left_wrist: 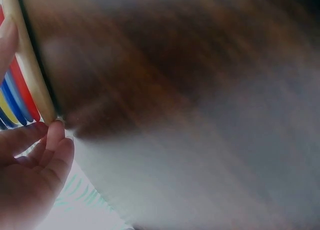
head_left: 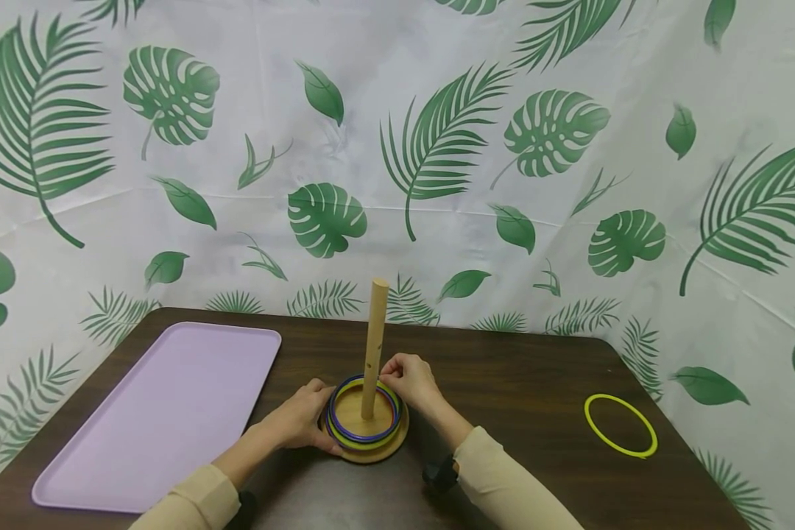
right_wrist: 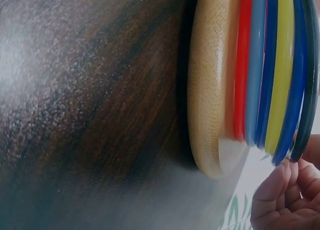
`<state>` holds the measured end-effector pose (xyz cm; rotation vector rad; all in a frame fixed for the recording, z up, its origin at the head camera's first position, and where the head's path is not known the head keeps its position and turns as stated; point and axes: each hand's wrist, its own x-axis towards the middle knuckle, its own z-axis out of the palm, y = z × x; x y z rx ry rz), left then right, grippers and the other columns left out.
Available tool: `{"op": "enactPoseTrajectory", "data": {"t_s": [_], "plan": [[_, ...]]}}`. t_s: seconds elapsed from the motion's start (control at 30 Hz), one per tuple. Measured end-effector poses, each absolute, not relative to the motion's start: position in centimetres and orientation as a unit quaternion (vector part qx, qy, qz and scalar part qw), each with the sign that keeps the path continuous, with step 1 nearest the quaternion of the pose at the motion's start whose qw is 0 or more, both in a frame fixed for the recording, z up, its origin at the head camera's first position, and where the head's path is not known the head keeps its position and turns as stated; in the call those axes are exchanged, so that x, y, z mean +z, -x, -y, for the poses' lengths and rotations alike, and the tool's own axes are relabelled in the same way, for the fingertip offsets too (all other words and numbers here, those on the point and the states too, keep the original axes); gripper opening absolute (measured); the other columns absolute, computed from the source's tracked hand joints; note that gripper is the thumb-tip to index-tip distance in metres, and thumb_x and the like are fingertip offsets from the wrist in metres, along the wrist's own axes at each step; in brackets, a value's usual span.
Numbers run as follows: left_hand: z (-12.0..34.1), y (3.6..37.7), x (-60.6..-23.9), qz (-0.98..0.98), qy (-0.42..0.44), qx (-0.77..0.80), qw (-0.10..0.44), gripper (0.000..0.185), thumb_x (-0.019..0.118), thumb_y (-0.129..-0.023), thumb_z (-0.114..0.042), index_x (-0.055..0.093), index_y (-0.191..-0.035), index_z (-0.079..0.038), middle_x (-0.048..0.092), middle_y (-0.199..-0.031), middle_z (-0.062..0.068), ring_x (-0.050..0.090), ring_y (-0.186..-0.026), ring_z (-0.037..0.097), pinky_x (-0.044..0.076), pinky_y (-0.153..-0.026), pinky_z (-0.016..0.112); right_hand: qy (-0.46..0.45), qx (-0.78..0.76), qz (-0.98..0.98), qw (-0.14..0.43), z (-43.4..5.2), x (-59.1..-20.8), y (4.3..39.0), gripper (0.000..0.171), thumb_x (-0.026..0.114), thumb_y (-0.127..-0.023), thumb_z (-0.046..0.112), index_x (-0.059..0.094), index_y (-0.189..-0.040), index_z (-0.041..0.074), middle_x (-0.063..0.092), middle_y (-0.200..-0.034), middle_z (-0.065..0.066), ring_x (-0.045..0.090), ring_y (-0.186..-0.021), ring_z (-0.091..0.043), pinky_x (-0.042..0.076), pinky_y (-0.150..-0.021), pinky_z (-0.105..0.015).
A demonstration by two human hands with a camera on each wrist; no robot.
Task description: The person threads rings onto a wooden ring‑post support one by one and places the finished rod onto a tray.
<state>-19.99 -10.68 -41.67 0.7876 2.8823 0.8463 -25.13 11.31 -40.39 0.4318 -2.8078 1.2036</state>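
A round wooden stand with an upright peg [head_left: 375, 346] holds a stack of coloured rings around the peg. Red [right_wrist: 242, 70], light blue, dark blue, yellow [right_wrist: 281, 75] and blue rings lie in the stack, with a dark ring [right_wrist: 311, 80] outermost. My left hand [head_left: 301, 418] grips the left side of the wooden base [right_wrist: 207, 85], its thumb at the front. At the far right of the stack, my right hand [head_left: 412, 381] pinches the edge of the dark ring. That edge stands slightly apart from the rings below it.
A lilac tray [head_left: 165, 419] lies on the left of the dark wooden table [head_left: 503, 383]. One yellow ring [head_left: 652, 434] lies flat near the right edge. Behind the table hangs a white leaf-print cloth [head_left: 437, 243].
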Motion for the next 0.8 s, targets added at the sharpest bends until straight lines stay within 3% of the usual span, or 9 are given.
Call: {"op": "enactPoseTrajectory", "data": {"t_s": [0.57,0.8], "plan": [[10.7,20.1,-41.9,-0.928,-0.256,0.271,0.019,0.092,0.09,-0.054,-0.038,0.053,-0.124,0.008,0.053,-0.109,0.015,0.052,-0.103,0.034,0.045,-0.09,0.05,-0.139,0.403,0.904,0.039,-11.6,-40.4,24.9,0.006,0.072,-0.08,0.008,0.066,-0.079,0.006,0.064,-0.068,-0.001,0.05,-0.058,-0.004,0.041,-0.052,-0.02],[10.7,20.1,-41.9,-0.927,-0.259,0.269,0.016,0.091,0.09,-0.054,-0.038,0.053,-0.124,0.008,0.053,-0.11,0.015,0.052,-0.104,0.032,0.045,-0.091,0.049,-0.142,0.423,0.892,0.07,-13.0,-40.3,25.0,0.003,0.07,-0.08,0.006,0.067,-0.08,0.004,0.062,-0.067,-0.002,0.048,-0.058,-0.006,0.041,-0.053,-0.021]]}}
